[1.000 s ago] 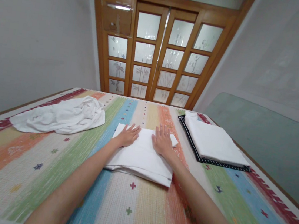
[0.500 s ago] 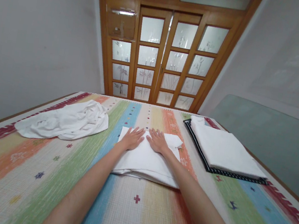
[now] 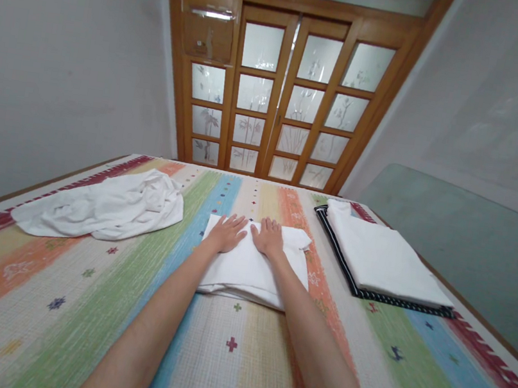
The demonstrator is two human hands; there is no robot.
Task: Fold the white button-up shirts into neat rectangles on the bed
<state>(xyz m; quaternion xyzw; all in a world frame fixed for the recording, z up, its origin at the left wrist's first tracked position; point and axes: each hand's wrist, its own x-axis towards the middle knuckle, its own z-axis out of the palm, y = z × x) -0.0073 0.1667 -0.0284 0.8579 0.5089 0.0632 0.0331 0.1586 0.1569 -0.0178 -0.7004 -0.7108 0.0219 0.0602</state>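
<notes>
A folded white garment (image 3: 247, 273) lies in front of me on the striped cover, its far right corner sticking out. My left hand (image 3: 228, 233) rests flat on its far left part, fingers spread and pointing away from me. Beside it, my right hand (image 3: 268, 237) presses on the far part of the cloth, thumb out and fingers a little bent near the far edge. Neither hand grasps the cloth. The near edge shows several loose layers between my forearms.
At the left lies a crumpled white cloth (image 3: 106, 207). On the right, folded white fabric (image 3: 386, 255) sits on a black patterned folded piece (image 3: 405, 305). The striped cover (image 3: 88, 324) spreads beneath everything. A pale green board (image 3: 465, 244) stands at right; wooden glass-paned doors (image 3: 278, 93) are behind.
The near edge of the garment sits slightly farther from me. My right hand's fingers have bent more and shifted slightly. The view has moved a little; the other cloths look unchanged.
</notes>
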